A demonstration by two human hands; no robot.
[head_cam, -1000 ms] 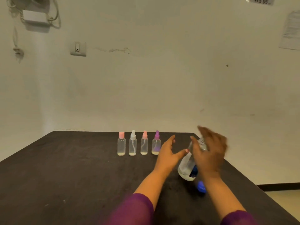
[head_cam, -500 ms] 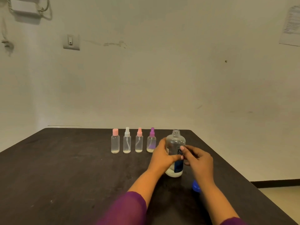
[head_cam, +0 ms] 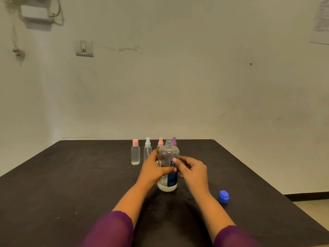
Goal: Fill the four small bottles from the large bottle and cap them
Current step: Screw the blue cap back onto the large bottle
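The large clear bottle (head_cam: 168,155) with a blue label stands upright and uncapped on the black table (head_cam: 71,184), a little pale liquid at its bottom. My left hand (head_cam: 151,169) grips its middle, thumb across the front. My right hand (head_cam: 193,171) sits beside it with loosely curled fingers, the index fingertip touching the label. The bottle's blue cap (head_cam: 223,196) lies on the table to the right. Four capped small bottles stand in a row behind: pink cap (head_cam: 135,153), white sprayer (head_cam: 147,149), and pink sprayer (head_cam: 160,142) and purple sprayer (head_cam: 174,140) partly hidden.
The table's right edge runs diagonally close to the blue cap, with floor (head_cam: 313,209) beyond it. A pale wall with a switch plate (head_cam: 84,48) stands behind the table's far edge.
The large bottle went from tilted in my right hand to upright in my left hand's grip. It has shifted left, in front of the two right-hand small bottles.
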